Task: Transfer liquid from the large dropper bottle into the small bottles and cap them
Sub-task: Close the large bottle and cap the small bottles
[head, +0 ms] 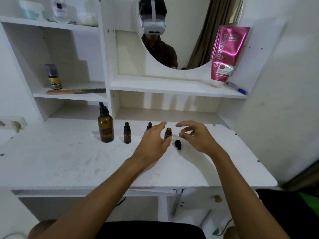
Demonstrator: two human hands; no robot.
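Observation:
A large amber dropper bottle [105, 127] with a black dropper cap stands on the white desk [69, 161]. To its right stands a small capped amber bottle [127, 133]. A second small capped bottle [149, 125] is partly hidden behind my left hand [154, 140]. A third small bottle [168, 133] stands uncapped, and its black dropper cap [178, 144] lies on the desk just right of it. My left hand is open, its thumb close beside the uncapped bottle. My right hand [196, 137] hovers open over the cap, fingers loosely curved, holding nothing.
White shelves rise behind the desk with an oval mirror [181, 31], a pink tube [224, 56], a blue pen [237, 88], a comb [76, 91] and a small dark spray bottle [53, 76]. A socket strip [15, 124] sits at the left edge.

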